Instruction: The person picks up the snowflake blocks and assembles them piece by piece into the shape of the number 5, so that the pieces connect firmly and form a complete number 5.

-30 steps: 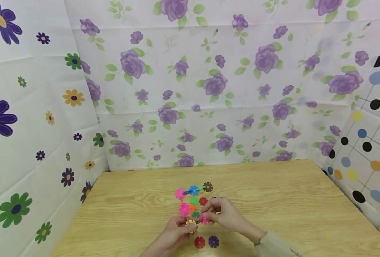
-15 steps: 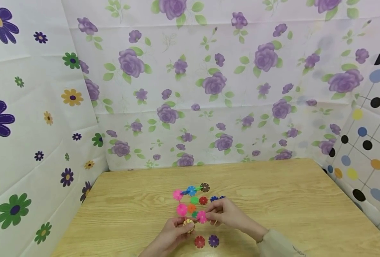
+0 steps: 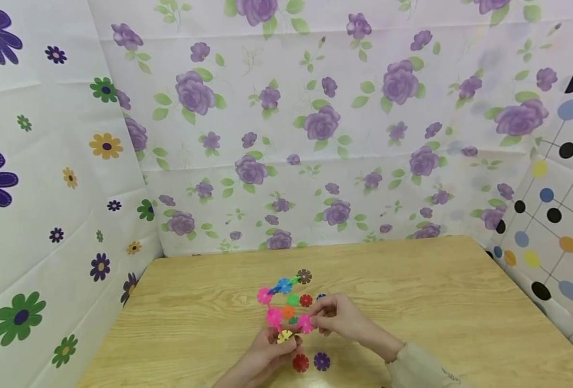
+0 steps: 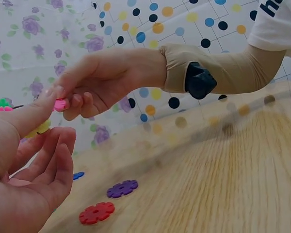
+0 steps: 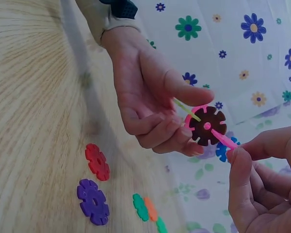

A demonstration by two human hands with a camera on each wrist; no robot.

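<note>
A chain of slotted plastic flower discs rises from my left hand (image 3: 269,353), which pinches its yellow disc (image 3: 285,337). Above that come two pink discs (image 3: 274,317), a blue disc (image 3: 284,285) and a brown disc (image 3: 304,276) at the far end. My right hand (image 3: 340,320) pinches another pink disc (image 3: 306,323) between thumb and fingers, close to the yellow one. In the right wrist view this pink disc (image 5: 223,139) is edge-on and meets a brown disc (image 5: 207,126) beside the left fingertips. Whether its slot is engaged, I cannot tell.
Loose discs lie on the wooden table (image 3: 194,323): red (image 3: 301,362) and purple (image 3: 322,361) near the front, light green (image 3: 293,300), red (image 3: 306,300) and orange (image 3: 288,312) behind the hands. A dark blue disc (image 3: 321,296) is partly hidden. Patterned cloth surrounds the table.
The chain and the pinched pink disc have shifted slightly left and up in the head view. Both hands keep their holds. The pink disc shows more clearly than one second ago.
</note>
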